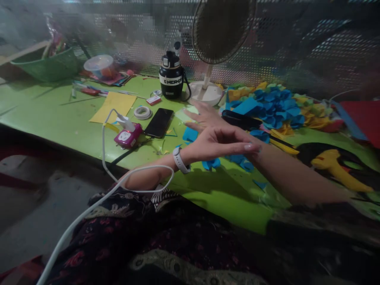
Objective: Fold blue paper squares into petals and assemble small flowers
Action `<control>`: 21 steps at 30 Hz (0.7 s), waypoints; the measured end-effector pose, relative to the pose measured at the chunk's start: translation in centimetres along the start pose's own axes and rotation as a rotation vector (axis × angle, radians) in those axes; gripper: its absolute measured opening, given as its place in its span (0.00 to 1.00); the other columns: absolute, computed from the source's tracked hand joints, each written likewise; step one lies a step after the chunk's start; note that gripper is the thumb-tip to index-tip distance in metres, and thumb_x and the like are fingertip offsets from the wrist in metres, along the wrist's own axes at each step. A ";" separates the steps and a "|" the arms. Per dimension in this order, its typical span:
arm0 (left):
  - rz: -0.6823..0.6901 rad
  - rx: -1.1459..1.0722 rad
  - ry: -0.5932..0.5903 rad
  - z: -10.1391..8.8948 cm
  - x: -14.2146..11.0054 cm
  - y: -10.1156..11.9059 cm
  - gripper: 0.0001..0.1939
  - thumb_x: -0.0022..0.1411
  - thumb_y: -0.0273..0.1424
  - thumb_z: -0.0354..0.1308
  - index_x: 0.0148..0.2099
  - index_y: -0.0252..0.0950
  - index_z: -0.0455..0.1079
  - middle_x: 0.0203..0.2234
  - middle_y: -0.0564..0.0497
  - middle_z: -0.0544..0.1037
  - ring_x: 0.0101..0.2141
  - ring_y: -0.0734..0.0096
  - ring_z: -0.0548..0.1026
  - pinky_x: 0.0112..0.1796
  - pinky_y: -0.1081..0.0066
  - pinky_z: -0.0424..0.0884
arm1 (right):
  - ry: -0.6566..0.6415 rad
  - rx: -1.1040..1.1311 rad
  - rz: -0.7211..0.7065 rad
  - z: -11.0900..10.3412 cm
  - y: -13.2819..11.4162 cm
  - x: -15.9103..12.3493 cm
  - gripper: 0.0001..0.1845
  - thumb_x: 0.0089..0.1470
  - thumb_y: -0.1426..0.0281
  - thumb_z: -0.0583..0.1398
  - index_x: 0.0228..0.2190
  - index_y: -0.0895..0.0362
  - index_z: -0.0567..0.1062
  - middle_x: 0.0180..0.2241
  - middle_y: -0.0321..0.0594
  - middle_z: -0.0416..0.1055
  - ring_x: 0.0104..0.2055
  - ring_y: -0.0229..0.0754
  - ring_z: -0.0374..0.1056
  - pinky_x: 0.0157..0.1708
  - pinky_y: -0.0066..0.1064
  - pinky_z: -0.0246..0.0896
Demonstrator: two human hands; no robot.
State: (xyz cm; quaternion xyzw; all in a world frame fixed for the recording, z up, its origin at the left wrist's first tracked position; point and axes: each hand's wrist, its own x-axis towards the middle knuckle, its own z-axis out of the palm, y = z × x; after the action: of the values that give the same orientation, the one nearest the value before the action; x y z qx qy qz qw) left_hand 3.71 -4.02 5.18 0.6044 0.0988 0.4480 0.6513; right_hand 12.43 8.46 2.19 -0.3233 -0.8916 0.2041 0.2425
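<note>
My left hand [218, 143], with a white-banded watch [181, 160] on its wrist, reaches across to my right forearm [291, 174]. Its thumb and fingers come together in a pinch at the forearm; whatever is between the tips is too small to make out. Beyond it, my right hand [204, 116] extends over the table with fingers spread, holding nothing visible. Near those fingers are a pale green paper [182, 114] and a blue paper piece [190, 134]. Blue paper scraps [211, 164] lie below my left hand.
A phone [159, 122], a tape roll [143, 113], a purple power adapter [127, 135] and yellow paper [114, 107] lie left. Behind stand a black bottle [171, 77] and a fan [204, 93]. A blue petal heap [276, 105] and yellow glue gun [338, 168] are right. A white cable [103, 146] crosses my left arm.
</note>
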 end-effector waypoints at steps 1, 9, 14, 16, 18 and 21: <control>-0.017 0.011 -0.008 -0.1 -0.1 0.1 0.16 0.56 0.45 0.71 0.37 0.37 0.79 0.35 0.50 0.84 0.39 0.66 0.83 0.46 0.65 0.79 | -0.038 -0.033 -0.025 1.6 -0.6 1.9 0.27 0.58 0.54 0.65 0.55 0.55 0.75 0.69 0.47 0.59 0.72 0.58 0.46 0.71 0.54 0.33; -0.007 0.006 -0.028 -0.7 -0.1 0.3 0.16 0.56 0.44 0.70 0.37 0.36 0.79 0.37 0.46 0.84 0.44 0.63 0.81 0.51 0.67 0.77 | -0.121 -0.322 -0.078 6.1 -0.9 6.2 0.37 0.62 0.42 0.51 0.60 0.51 0.72 0.70 0.46 0.56 0.73 0.65 0.43 0.69 0.63 0.37; -0.033 0.011 -0.022 -0.7 0.4 -0.1 0.11 0.56 0.40 0.71 0.34 0.37 0.80 0.35 0.48 0.84 0.43 0.61 0.82 0.49 0.66 0.78 | 0.030 -0.222 -0.054 2.0 1.5 2.9 0.34 0.60 0.44 0.56 0.57 0.52 0.75 0.66 0.48 0.61 0.72 0.64 0.47 0.69 0.61 0.39; -0.013 0.014 -0.013 -0.8 0.4 -0.4 0.10 0.58 0.39 0.70 0.34 0.37 0.80 0.33 0.49 0.84 0.41 0.62 0.82 0.47 0.65 0.79 | 0.095 -0.161 0.011 0.2 2.0 0.4 0.28 0.58 0.47 0.61 0.51 0.51 0.78 0.62 0.48 0.67 0.69 0.65 0.52 0.68 0.63 0.41; -0.005 0.022 0.016 -1.1 0.5 -0.5 0.12 0.57 0.40 0.71 0.34 0.36 0.80 0.33 0.50 0.83 0.39 0.63 0.82 0.46 0.65 0.79 | 0.162 -0.054 0.080 -1.7 1.8 -2.8 0.22 0.56 0.49 0.63 0.43 0.51 0.81 0.55 0.48 0.73 0.64 0.63 0.60 0.66 0.62 0.48; -0.009 0.008 0.084 -1.7 0.6 -0.7 0.17 0.51 0.45 0.73 0.32 0.36 0.79 0.31 0.49 0.82 0.35 0.65 0.82 0.44 0.63 0.79 | 0.203 0.199 0.225 -4.3 0.3 -8.1 0.19 0.56 0.49 0.63 0.30 0.52 0.80 0.37 0.43 0.77 0.47 0.54 0.73 0.55 0.52 0.68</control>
State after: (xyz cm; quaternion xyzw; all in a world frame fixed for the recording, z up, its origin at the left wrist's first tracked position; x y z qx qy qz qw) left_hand 3.25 -2.31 4.41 0.5873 0.1307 0.4695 0.6462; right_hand 20.46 4.13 3.04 -0.4145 -0.7961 0.2834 0.3377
